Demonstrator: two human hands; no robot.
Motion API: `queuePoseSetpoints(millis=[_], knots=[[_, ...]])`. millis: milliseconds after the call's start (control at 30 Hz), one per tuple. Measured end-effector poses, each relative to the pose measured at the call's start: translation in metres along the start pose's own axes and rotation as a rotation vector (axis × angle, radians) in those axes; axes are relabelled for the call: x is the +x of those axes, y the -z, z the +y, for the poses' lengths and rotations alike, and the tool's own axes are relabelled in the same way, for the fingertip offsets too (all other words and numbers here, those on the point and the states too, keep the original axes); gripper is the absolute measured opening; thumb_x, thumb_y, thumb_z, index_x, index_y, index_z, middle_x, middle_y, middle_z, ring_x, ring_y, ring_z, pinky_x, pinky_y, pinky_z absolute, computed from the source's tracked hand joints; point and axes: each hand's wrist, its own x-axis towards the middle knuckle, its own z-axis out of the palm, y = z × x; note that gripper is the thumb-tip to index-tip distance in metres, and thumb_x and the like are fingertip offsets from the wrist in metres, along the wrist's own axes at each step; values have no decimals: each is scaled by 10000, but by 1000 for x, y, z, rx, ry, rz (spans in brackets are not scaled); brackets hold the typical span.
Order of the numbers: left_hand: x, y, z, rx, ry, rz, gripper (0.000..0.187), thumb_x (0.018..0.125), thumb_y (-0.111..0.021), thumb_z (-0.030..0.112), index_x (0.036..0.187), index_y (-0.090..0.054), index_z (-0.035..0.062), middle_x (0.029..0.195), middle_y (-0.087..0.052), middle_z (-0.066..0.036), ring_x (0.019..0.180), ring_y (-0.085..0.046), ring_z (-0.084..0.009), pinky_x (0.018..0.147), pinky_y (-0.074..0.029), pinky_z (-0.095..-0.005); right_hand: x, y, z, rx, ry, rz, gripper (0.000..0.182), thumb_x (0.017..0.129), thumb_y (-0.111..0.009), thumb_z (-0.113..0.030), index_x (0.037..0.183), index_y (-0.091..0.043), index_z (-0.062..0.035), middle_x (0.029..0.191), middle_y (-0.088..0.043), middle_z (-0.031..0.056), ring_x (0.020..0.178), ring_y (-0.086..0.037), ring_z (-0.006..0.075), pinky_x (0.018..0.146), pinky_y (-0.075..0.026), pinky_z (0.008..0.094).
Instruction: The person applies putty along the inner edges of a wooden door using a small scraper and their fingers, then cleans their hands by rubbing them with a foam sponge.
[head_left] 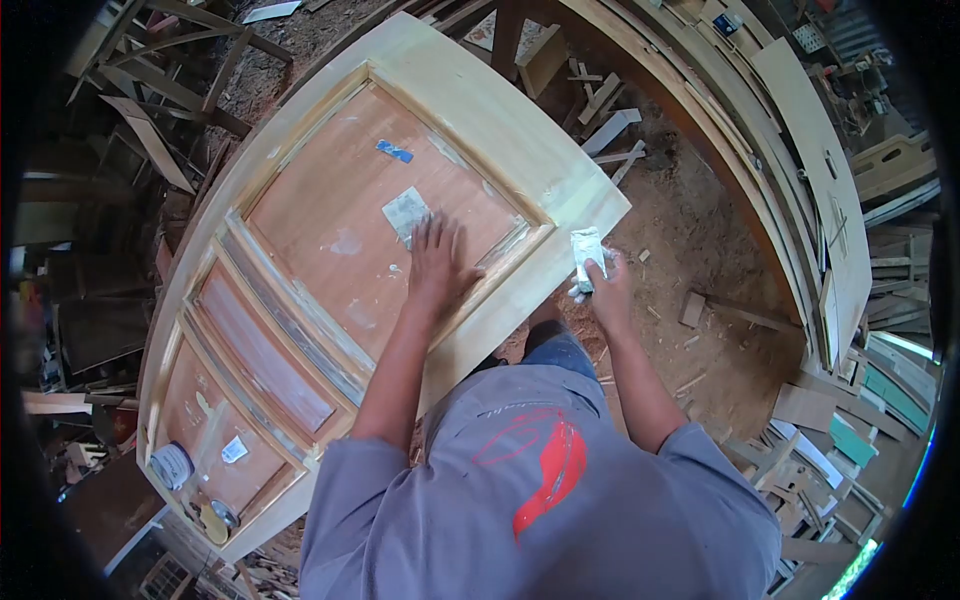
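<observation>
The panelled door lies flat in front of the person, running from the near left to the far right, so its recessed faces are turned up within reach of both hands; what bears it is hidden. The left hand is spread, palm down, over the near side of the large panel, its fingertips at the near edge of a pale scrap. That low, flat pose would suit steadying or feeling the surface, though how hard it presses I cannot tell.

The right hand pinches a white-smeared piece between thumb and fingers, upper end outward, just beside the door's right edge. Held that way, its coated face probably stays off the palm (not that the fingers have escaped the white smears).

A blue strip lies farther up the same panel. At the near left end, a tub, a round tin and a small white scrap sit on the door, probably there to be handy yet out of the hands' way. Wood offcuts litter the floor beyond.
</observation>
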Motion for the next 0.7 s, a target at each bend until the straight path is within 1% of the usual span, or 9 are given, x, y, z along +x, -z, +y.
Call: queuePoseSetpoints(millis=[100,200,300,400,500,567,600,633,700], knots=[[42,-5,2,35,-3,-90,1275,595,-964,534,1615,-355,74,1721,-237,-220,1613,-141,-418,1338,-60,-546,0,11,-5,31,-41,-12,331,1040,-633,-106,1315,-519,37,1028,-719,155,726,-737,207,514,-586,326],[68,-16,12,33,10,-104,1395,570,-972,560,1660,-253,68,1740,-181,-224,1627,-81,-411,1337,-41,-548,0,16,-8,47,-49,34,322,1039,-639,-110,1300,-529,44,1000,-717,156,710,-734,207,501,-574,327],[85,-27,21,23,70,-101,1427,553,-969,591,1662,-244,61,1739,-163,-243,1625,-79,-423,1328,-21,-572,9,32,-1,38,-121,7,333,1039,-642,-112,1306,-523,45,1003,-713,162,693,-733,207,494,-571,325],[98,-36,30,31,112,-65,1403,588,-947,614,1659,-238,49,1730,-171,-267,1624,-88,-426,1320,-9,-591,19,37,1,-1,-117,3,329,1055,-617,-110,1329,-505,35,956,-741,153,672,-737,199,489,-561,308],[110,-52,36,12,208,106,1295,684,-895,615,1652,-254,41,1725,-182,-271,1620,-107,-429,1314,-18,-594,29,35,-3,-25,-123,5,322,1053,-622,-114,1319,-515,34,961,-742,150,672,-736,193,495,-563,307],[112,-66,20,42,302,201,1238,722,-873,606,1638,-268,34,1713,-212,-261,1619,-110,-421,1307,-16,-609,39,35,-1,-22,-125,-24,324,1053,-623,-116,1323,-515,27,976,-742,153,672,-734,191,499,-561,308],[110,-68,11,59,352,252,1210,741,-862,601,1632,-275,30,1707,-227,-256,1619,-111,-416,1303,-15,-616,44,34,-2,-21,-124,-43,325,1053,-624,-118,1326,-516,24,983,-743,155,672,-733,190,500,-560,309],[102,-60,3,37,363,291,1208,744,-858,605,1631,-279,25,1711,-219,-258,1618,-110,-420,1305,-24,-607,47,33,-5,-28,-130,-54,324,1053,-624,-118,1327,-520,20,1000,-740,154,686,-732,184,507,-561,308],[67,-37,-14,5,396,380,1204,751,-849,613,1630,-287,13,1718,-203,-261,1617,-108,-426,1307,-43,-589,54,30,-11,-43,-139,-95,321,1053,-626,-119,1330,-529,11,1034,-734,153,715,-729,172,520,-562,307]])
